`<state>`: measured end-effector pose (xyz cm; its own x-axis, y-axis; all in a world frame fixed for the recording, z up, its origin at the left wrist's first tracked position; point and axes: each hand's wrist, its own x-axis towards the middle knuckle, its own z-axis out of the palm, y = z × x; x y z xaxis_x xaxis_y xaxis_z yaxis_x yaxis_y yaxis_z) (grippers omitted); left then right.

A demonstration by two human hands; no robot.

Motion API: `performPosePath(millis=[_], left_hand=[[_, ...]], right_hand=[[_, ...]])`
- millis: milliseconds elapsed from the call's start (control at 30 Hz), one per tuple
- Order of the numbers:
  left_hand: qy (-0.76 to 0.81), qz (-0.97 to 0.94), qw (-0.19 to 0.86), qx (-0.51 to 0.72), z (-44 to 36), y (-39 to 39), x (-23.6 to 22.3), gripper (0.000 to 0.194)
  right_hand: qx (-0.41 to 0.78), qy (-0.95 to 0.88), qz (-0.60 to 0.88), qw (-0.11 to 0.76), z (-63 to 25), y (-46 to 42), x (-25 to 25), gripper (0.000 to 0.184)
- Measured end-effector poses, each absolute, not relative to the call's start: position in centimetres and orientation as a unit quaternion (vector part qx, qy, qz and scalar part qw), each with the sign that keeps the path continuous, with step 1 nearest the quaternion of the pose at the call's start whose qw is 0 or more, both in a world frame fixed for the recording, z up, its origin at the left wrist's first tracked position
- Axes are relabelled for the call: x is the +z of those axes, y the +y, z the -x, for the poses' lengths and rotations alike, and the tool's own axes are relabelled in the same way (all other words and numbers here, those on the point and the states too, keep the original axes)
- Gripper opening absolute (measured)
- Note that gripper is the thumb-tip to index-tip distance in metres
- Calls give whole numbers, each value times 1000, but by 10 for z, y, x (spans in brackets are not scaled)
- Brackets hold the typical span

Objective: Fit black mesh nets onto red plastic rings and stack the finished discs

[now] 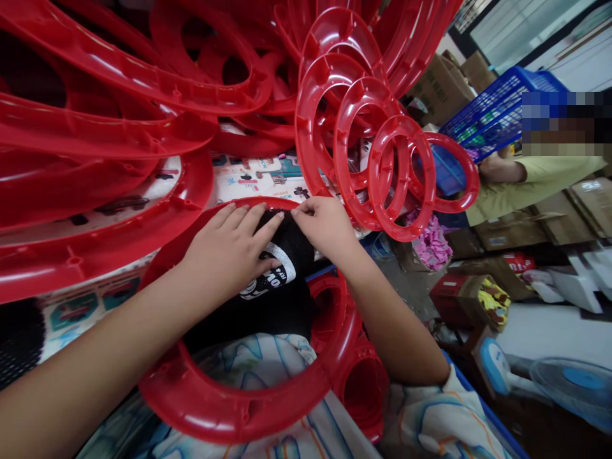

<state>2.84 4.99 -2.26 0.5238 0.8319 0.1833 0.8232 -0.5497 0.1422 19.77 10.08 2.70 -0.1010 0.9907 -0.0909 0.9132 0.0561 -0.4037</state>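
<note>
A large red plastic ring [239,411] rests over my lap, its far side against the table edge. Black mesh fabric [299,239] with a white printed logo lies across the far part of this ring. My left hand [227,239] lies on the fabric near the ring's rim, palm down with its fingers stretched out. Beside it, my right hand [327,226] pinches the fabric's edge at the rim with thumb and fingertips. The exact spot under the right fingertips is partly hidden.
Many red rings [335,121] are piled over the printed table cover [258,175]. At the right are a blue basket [497,105], a co-worker in a yellow-green shirt [540,182], cardboard boxes [516,226] and a fan [568,382]. Red cup-like parts [363,382] sit by my lap.
</note>
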Motion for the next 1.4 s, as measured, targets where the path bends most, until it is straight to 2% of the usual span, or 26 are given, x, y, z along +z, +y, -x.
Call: performPosePath(millis=[567, 733, 933, 1067, 1267, 1400], left_hand=[[495, -862, 53, 96, -33, 53, -9, 64], [514, -851, 47, 95, -35, 53, -10, 63], [514, -855, 33, 61, -30, 43, -6, 71], [526, -849, 27, 26, -32, 44, 9, 64], [495, -857, 49, 135, -37, 54, -7, 71], [489, -859, 47, 142, -33, 54, -19, 71]], right_hand=[[89, -716, 693, 10, -191, 102, 30, 24], [113, -718, 685, 45, -193, 92, 33, 22], [158, -729, 662, 72, -197, 71, 34, 14], [138, -748, 643, 91, -196, 69, 33, 16], [135, -731, 663, 89, -198, 75, 35, 17], [145, -724, 669, 88, -203, 80, 38, 17]])
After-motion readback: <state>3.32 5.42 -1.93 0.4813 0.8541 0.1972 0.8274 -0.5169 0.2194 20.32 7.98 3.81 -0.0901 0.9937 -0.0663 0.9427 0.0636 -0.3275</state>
